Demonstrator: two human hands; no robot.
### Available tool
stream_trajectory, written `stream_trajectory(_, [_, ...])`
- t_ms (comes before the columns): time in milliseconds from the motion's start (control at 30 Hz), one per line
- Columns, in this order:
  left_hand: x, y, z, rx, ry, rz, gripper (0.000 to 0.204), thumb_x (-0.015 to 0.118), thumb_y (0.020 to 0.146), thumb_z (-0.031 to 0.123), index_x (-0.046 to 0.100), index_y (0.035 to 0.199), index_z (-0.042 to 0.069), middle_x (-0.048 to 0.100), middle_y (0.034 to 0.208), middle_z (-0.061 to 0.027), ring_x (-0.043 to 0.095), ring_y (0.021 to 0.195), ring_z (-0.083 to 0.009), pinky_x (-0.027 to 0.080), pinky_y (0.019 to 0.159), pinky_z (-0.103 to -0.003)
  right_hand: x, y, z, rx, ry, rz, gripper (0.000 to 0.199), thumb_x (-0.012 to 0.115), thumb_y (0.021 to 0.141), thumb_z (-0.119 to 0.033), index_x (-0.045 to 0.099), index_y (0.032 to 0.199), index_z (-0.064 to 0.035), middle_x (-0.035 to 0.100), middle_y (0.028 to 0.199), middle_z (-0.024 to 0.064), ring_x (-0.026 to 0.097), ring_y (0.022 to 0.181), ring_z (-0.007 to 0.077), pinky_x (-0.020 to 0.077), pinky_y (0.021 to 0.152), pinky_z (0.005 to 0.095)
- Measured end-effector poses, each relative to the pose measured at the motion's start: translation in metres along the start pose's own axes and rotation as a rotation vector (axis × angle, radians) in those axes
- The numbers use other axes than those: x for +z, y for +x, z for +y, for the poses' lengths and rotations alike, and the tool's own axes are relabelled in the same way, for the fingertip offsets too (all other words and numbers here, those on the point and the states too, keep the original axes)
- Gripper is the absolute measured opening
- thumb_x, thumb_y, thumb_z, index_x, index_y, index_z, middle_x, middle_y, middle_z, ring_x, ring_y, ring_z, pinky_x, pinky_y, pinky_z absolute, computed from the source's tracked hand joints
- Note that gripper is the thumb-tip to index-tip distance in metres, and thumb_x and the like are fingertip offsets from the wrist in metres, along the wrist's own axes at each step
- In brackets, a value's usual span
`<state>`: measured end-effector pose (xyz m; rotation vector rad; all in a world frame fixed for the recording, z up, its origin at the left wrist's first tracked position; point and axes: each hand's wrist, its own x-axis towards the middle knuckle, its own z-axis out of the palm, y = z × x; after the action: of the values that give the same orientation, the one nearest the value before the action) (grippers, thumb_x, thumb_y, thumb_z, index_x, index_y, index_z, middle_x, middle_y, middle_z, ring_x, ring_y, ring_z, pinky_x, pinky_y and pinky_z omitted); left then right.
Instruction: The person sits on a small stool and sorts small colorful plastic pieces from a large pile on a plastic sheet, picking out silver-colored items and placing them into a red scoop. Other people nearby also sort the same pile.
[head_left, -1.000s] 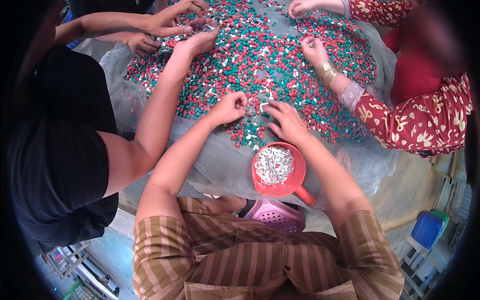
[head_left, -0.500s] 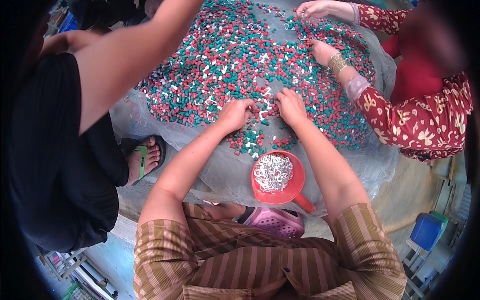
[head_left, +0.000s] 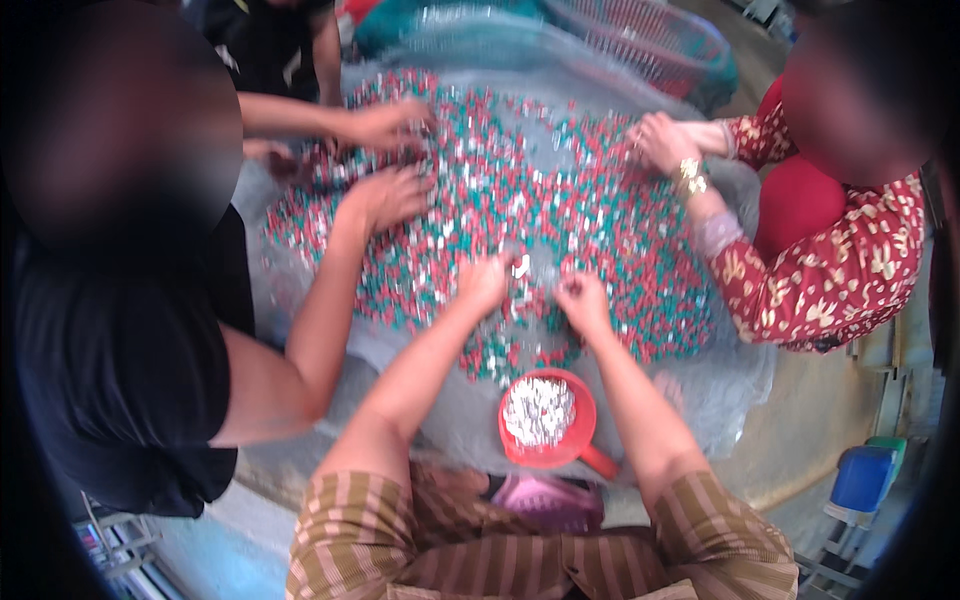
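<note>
Small red, green and white pieces [head_left: 610, 240] lie spread in a thick layer on a clear plastic sheet [head_left: 700, 400]. My left hand [head_left: 487, 282] is over the near middle of the layer, its fingers closed; a white piece [head_left: 521, 265] shows at the fingertips, but blur hides whether they grip it. To its right, my right hand [head_left: 583, 300] has its fingers curled in a pinch, and what they hold is too blurred to make out. A red plastic dipper [head_left: 585, 405], its handle toward me, stands between my forearms with many white hook-shaped pieces [head_left: 540, 411] inside.
On the left, a person in black has both hands [head_left: 388, 200] on the pieces. Another person's hands [head_left: 665, 145] work at the right, below a patterned red sleeve. A large basket [head_left: 650, 45] stands at the far edge. A pink perforated stool [head_left: 548, 502] sits below the dipper.
The view has shifted, showing more of the far side. My hands remain over the near pieces. The person on the left has brought an arm down, and their hands now show on the pieces.
</note>
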<state>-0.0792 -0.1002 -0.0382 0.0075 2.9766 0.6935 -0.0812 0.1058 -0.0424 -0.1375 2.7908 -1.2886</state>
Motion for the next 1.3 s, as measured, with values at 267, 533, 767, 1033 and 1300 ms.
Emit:
stream_trajectory(267, [-0.021,0.002,0.010,0.159,-0.098,-0.329,0.025,0.072,0.070,0.025,0.066,0.088,0.008,0.066,0.077,-0.0134,0.064,0.076,-0.0276,0.048,0.072,-0.040,-0.040,-0.015,-0.038,0.674,1.018,-0.106,0.009,0.056,0.080,-0.010,0.053,0.088,-0.0056,0.063,0.083,0.0092,0.058,0.066,0.0166,0.0476,0.057,0.0284])
stream_trajectory(533, [-0.031,-0.001,0.051,0.163,-0.482,-0.323,0.024,0.065,0.078,0.025,0.066,0.095,0.007,0.065,0.077,-0.0172,0.065,0.073,-0.0274,0.049,0.068,-0.037,-0.034,-0.032,-0.028,0.802,1.232,-0.363,0.045,0.046,0.087,-0.048,0.053,0.098,-0.0048,0.060,0.089,0.0093,0.058,0.074,0.0200,0.0491,0.066,0.0334])
stream_trajectory(767, [-0.045,0.008,0.058,0.166,-0.647,-0.229,0.023,0.058,0.083,0.015,0.063,0.104,0.006,0.067,0.088,-0.0143,0.066,0.080,-0.0217,0.051,0.071,-0.034,-0.039,-0.033,-0.024,0.739,1.397,-0.438,0.034,0.055,0.088,-0.041,0.059,0.080,-0.0080,0.061,0.070,0.0046,0.059,0.058,0.0176,0.0478,0.049,0.0279])
stream_trajectory(1033, [-0.002,0.004,0.005,0.067,-0.132,0.043,0.022,0.062,0.078,0.018,0.068,0.097,0.009,0.065,0.092,-0.0167,0.062,0.083,-0.0356,0.050,0.076,-0.042,-0.058,-0.031,-0.058,0.476,0.848,-0.757,0.025,0.056,0.089,-0.033,0.060,0.083,-0.0091,0.058,0.067,0.0002,0.052,0.053,0.0081,0.0379,0.043,0.0215])
stream_trajectory(1300, [0.006,-0.001,0.041,0.149,0.114,0.075,0.017,0.060,0.079,0.024,0.068,0.091,0.014,0.063,0.089,-0.0106,0.060,0.089,-0.0267,0.045,0.081,-0.042,-0.061,-0.043,-0.122,-0.133,0.024,-1.360,0.037,0.052,0.091,-0.039,0.062,0.094,-0.0039,0.063,0.078,0.0059,0.060,0.068,0.0147,0.0500,0.063,0.0303])
